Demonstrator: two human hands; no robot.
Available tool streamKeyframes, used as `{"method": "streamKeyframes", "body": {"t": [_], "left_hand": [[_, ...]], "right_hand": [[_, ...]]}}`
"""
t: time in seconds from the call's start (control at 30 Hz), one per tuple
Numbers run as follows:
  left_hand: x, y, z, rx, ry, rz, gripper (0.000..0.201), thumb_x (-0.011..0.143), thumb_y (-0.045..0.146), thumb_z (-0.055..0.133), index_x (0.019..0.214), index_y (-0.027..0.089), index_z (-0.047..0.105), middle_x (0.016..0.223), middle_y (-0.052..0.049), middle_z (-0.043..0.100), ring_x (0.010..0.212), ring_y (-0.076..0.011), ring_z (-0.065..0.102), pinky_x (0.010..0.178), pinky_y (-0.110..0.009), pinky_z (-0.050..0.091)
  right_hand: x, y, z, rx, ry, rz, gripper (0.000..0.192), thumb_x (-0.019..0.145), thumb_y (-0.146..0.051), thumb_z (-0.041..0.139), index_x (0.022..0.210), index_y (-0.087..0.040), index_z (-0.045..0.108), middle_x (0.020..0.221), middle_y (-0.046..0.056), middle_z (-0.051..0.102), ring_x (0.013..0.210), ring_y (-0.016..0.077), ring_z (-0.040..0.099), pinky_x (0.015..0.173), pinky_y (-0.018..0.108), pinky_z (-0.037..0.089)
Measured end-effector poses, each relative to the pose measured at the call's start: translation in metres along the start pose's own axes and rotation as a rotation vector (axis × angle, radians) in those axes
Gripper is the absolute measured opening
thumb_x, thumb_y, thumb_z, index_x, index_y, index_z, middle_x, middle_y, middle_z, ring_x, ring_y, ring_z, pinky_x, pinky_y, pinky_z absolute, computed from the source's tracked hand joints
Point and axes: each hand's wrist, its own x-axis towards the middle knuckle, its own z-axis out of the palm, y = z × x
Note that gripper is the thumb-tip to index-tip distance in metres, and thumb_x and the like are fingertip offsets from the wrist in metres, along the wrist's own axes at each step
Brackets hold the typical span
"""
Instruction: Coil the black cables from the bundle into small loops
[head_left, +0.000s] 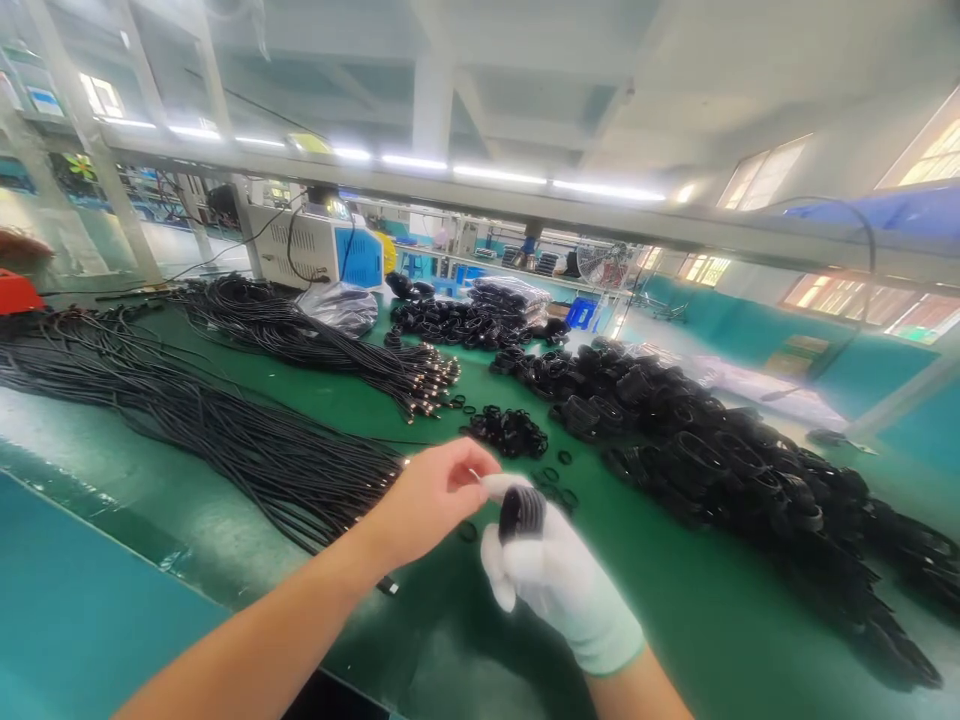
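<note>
My right hand [562,580], in a white glove, is closed around a short black ribbed coil [523,515] whose open end faces left. My bare left hand [439,495] meets it from the left, thumb and fingers pinched together at the gloved fingertip. Whatever lies in that pinch is too small to make out. Just beyond both hands sits a small heap of black rings [510,432], with a few loose ones around it. Left of my bare hand, a long bundle of black cables [247,450] stretches across the green mat [450,640].
A big pile of black coils [697,450] covers the right side. Behind is a second cable bundle [322,340] with metallic ends, a clear plastic bag [341,308] and more black coils [457,322]. A white and blue machine [315,245] stands at the back under a shelf.
</note>
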Motion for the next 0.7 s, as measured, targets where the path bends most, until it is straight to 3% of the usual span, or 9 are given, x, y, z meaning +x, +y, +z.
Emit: {"method": "streamKeyframes", "body": {"t": [0.1,0.17,0.27,0.43,0.5,0.6,0.7], "left_hand": [[0.000,0.005,0.000,0.339,-0.037,0.207,0.033,0.072,0.011,0.054,0.100,0.025,0.064,0.103,-0.001,0.064,0.095,-0.0183,0.055,0.085,-0.031,0.044],[0.002,0.005,0.002,0.429,-0.089,0.283,0.037,0.069,0.004,0.050,0.095,0.025,0.067,0.098,0.001,0.065,0.095,-0.0172,0.054,0.086,-0.029,0.042],[0.006,-0.002,0.007,0.454,-0.021,0.253,0.037,0.067,0.001,0.045,0.087,0.023,0.067,0.086,0.002,0.065,0.085,-0.0155,0.055,0.079,-0.027,0.043],[0.009,-0.013,0.012,0.421,0.061,0.202,0.032,0.067,0.002,0.045,0.082,0.022,0.065,0.080,0.002,0.062,0.076,-0.0137,0.054,0.070,-0.024,0.043],[0.011,-0.014,0.006,0.398,0.078,0.184,0.031,0.068,0.004,0.046,0.083,0.022,0.066,0.081,0.002,0.062,0.077,-0.0138,0.055,0.071,-0.025,0.043],[0.016,-0.015,-0.010,0.266,-0.104,0.189,0.034,0.071,0.012,0.054,0.101,0.024,0.065,0.105,-0.001,0.062,0.095,-0.0170,0.055,0.083,-0.027,0.043],[0.021,-0.020,-0.024,-0.012,-0.377,0.172,0.040,0.072,0.022,0.061,0.112,0.022,0.061,0.117,-0.004,0.060,0.107,-0.0208,0.054,0.092,-0.032,0.042]], "right_hand": [[0.001,0.003,-0.002,-0.033,-0.015,0.103,0.048,0.064,-0.021,0.068,0.109,-0.012,0.051,0.053,-0.003,0.058,0.038,0.0087,0.047,0.038,0.019,0.034],[0.002,0.006,-0.003,0.017,-0.034,0.134,0.039,0.067,-0.032,0.069,0.096,-0.011,0.054,0.051,-0.001,0.057,0.037,0.0084,0.045,0.037,0.019,0.033],[0.004,0.012,-0.005,0.177,-0.023,0.171,0.044,0.078,-0.056,0.051,0.093,-0.014,0.051,0.050,0.000,0.057,0.035,0.0093,0.045,0.036,0.020,0.032],[0.006,0.017,-0.008,0.337,-0.037,0.196,0.027,0.079,-0.040,0.055,0.095,-0.018,0.050,0.065,0.003,0.064,0.048,0.0121,0.056,0.043,0.021,0.040],[0.006,0.017,-0.008,0.392,0.025,0.180,0.028,0.082,-0.041,0.053,0.099,-0.018,0.052,0.072,0.003,0.064,0.058,0.0131,0.059,0.049,0.022,0.044],[0.006,0.015,-0.006,0.512,0.103,0.238,0.036,0.084,-0.051,0.049,0.101,-0.020,0.055,0.085,0.004,0.065,0.062,0.0111,0.058,0.048,0.020,0.044],[0.008,0.013,-0.003,0.561,0.029,0.364,0.047,0.083,-0.060,0.043,0.100,-0.018,0.057,0.094,0.008,0.064,0.063,0.0108,0.058,0.051,0.021,0.046]]}}
